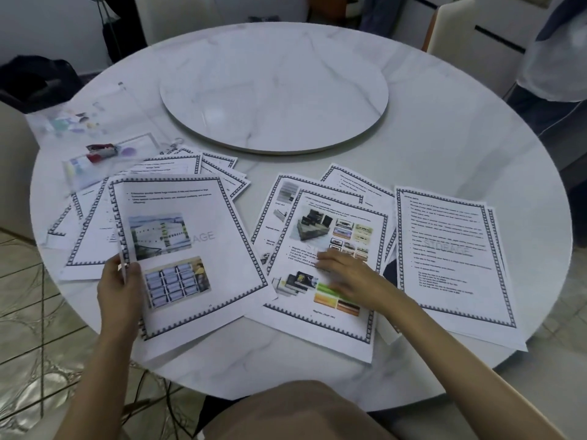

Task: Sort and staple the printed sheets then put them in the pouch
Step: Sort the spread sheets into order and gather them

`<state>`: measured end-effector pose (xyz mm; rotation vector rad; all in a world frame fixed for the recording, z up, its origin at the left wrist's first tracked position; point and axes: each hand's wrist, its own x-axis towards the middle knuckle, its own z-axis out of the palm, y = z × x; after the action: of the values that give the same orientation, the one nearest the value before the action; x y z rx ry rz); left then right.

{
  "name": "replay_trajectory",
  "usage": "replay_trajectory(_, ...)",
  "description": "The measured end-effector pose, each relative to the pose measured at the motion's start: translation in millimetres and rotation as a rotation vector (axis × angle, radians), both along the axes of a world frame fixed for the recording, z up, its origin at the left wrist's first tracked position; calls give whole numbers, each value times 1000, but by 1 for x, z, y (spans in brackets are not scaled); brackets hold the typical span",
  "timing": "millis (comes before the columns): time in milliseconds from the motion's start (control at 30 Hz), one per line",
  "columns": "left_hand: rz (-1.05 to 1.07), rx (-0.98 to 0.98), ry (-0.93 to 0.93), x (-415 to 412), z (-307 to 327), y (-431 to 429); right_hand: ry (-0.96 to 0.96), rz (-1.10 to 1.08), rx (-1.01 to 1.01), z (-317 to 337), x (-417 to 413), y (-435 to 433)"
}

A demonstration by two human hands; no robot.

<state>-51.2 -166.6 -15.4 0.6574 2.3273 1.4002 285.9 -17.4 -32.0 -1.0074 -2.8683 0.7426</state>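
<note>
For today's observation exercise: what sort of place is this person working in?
Probably a home dining room. The round white marble-look table carries a matching lazy-Susan turntable, pale upholstered chairs stand around it, and the floor is tiled.

Blurred print, buried pages

Body text on the bordered white printed sheets [451, 249] is unreadable; lower sheets lie mostly covered; the clear plastic pouch's [95, 160] small contents are indistinct.

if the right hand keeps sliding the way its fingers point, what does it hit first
Probably the right hand, flat on the middle picture sheet, would reach the sheet held by the left hand.
</note>
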Motion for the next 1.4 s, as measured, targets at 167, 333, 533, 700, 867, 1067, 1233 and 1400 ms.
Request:
replay_trajectory(167,-25,-13,-15,2,1,3,110,-276,95,9,11,-1)
replay_trajectory(333,-45,-29,8,9,0,6,-51,-857,117,19,25,-8)
replay_trajectory(533,-66,-19,17,15,1,15,-228,-880,-8,13,16,-14)
replay_trajectory(700,-60,15,29,10,5,22,-100,-990,-19,10,16,-13)
replay_trajectory(867,-45,16,37,4,9,22,100,-1065,-35,5,19,-12)
replay_trajectory(1067,-43,34,9,6,6,19,307,-1090,-73,14,24,-6)
replay_trajectory(1233,-36,54,29,7,6,21,474,-1236,-119,37,49,14)
replay_trajectory(1400,-32,66,19,7,7,25,570,-1317,-115,52,108,43)
